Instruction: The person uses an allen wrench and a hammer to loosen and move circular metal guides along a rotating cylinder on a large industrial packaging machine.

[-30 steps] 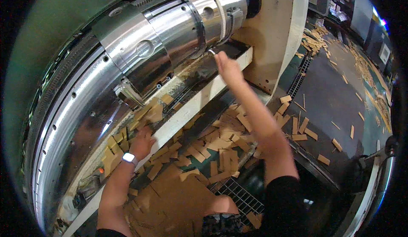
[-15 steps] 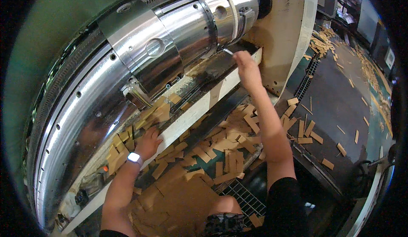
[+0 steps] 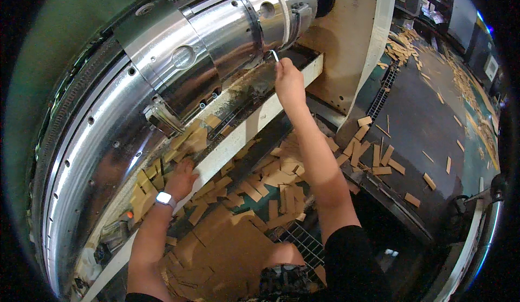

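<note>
The cylinder (image 3: 162, 69), of shiny metal with round holes along it, slants across the upper left and curves with the lens. A pale band (image 3: 284, 9) loops around it near its right end.

The right hand (image 3: 290, 82) is below the cylinder's right end, its fingers closed narrowly on a slim, bright metal tool (image 3: 275, 56). The tool points up from the fingertips, its far tip at the cylinder's lower edge; whether that tip sits in a hole is too small to tell.

The left hand (image 3: 181, 179) rests back-up below the cylinder's middle, on the near side, among cardboard pieces (image 3: 192, 142) and against a white beam (image 3: 238, 145). Its thumb stands a little apart from the fingers; the palm is hidden, so I cannot tell whether it grips anything. A watch (image 3: 164, 198) with a pale, lit face is on that wrist.

The beam runs along the cylinder's near side. A beige plate (image 3: 346, 42) stands at the cylinder's right end. Nearer the person than the cylinder, more scraps (image 3: 281, 180) lie heaped beside a brown sheet (image 3: 222, 242) and a wire grate (image 3: 306, 245). Well to the cylinder's right, strips are scattered over a dark floor (image 3: 411, 112).
</note>
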Motion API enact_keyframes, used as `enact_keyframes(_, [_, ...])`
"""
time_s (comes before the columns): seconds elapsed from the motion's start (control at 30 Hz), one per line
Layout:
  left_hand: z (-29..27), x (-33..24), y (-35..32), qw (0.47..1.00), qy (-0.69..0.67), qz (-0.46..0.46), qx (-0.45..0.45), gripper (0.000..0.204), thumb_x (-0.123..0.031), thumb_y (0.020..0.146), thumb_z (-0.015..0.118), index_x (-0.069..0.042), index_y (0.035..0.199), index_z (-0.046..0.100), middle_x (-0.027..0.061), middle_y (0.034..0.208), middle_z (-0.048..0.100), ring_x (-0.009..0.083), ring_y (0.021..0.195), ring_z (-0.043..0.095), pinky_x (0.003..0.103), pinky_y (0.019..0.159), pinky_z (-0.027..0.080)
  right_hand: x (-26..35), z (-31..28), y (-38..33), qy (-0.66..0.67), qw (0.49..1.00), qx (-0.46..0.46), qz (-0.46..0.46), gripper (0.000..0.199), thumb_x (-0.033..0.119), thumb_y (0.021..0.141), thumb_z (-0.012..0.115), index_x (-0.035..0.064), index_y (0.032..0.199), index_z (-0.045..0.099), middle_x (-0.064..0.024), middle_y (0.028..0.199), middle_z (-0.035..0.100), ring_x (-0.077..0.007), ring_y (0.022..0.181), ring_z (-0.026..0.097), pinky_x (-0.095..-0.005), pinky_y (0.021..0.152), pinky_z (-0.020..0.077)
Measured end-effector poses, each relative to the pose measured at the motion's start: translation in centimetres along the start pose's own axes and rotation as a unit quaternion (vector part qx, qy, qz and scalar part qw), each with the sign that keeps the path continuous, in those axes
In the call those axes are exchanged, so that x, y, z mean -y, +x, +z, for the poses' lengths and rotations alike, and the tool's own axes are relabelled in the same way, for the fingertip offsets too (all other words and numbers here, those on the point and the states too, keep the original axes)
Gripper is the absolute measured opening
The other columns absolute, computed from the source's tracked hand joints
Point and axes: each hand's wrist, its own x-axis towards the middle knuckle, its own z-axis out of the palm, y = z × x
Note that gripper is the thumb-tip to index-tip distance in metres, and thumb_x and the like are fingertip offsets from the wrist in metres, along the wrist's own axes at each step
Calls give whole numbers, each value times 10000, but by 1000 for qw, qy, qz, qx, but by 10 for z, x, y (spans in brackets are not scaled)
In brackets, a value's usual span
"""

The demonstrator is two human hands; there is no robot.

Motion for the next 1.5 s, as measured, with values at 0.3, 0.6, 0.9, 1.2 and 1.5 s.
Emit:
enact_keyframes(0.3, [-12,-7,-4,999,4,33,-34,386,-193,844,534,32,1140,430,211,1247,398,370,1131,401,417,926,380,7,5,1,72,991,29,110,202,156,871,481,-18,773,506,-206,700,561,-375,689,544,-440,615,427])
enact_keyframes(0.6, [-3,3,-1,991,0,89,-100,376,-199,819,575,33,1094,468,201,1198,447,354,1130,419,416,912,394,32,-1,5,352,904,100,221,233,142,922,393,-18,769,469,-53,582,473,-126,394,424,-289,355,379])
enact_keyframes(0.9, [10,9,-3,990,24,84,-108,388,-206,817,575,42,1098,471,195,1215,441,313,1171,389,386,953,357,44,-9,9,300,908,147,251,234,171,928,382,-16,813,464,-80,619,514,-164,441,481,-319,395,452])
enact_keyframes(1.2, [2,10,1,997,6,67,-49,379,-195,844,537,47,1118,439,193,1216,416,327,1191,346,401,971,326,45,4,20,409,843,131,325,224,156,917,361,-6,782,438,-127,612,529,-233,491,544,-377,410,468])
enact_keyframes(1.5, [1,11,-3,996,18,78,-41,354,-246,902,437,24,1132,426,192,1259,378,326,1209,312,427,989,296,52,25,-18,-129,965,46,223,277,283,936,303,22,971,387,-240,798,602,-419,758,578,-499,663,428])
